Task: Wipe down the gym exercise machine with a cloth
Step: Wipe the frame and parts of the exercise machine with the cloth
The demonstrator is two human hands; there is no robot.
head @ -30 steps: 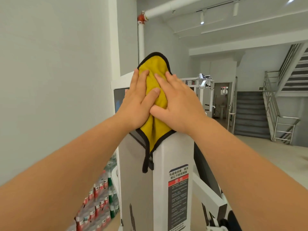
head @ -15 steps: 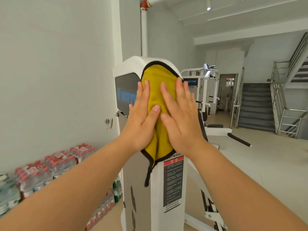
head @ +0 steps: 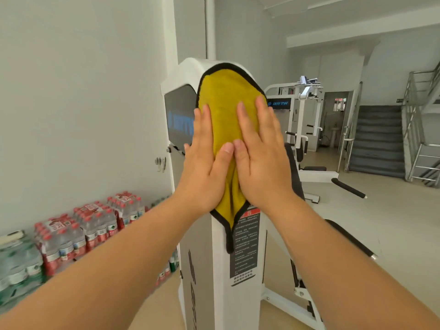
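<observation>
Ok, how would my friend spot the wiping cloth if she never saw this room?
Find the tall white exercise machine in the middle, beside the pale wall. Near its rounded top, the left hand and right hand press a cloth flat. It is the only yellow thing there, edged in black.

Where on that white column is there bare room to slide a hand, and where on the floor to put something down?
Free: the column below the warning label; the floor between the padded bar and the staircase. Crowded: water-bottle packs by the wall; left hand and right hand cover much of the cloth.
</observation>
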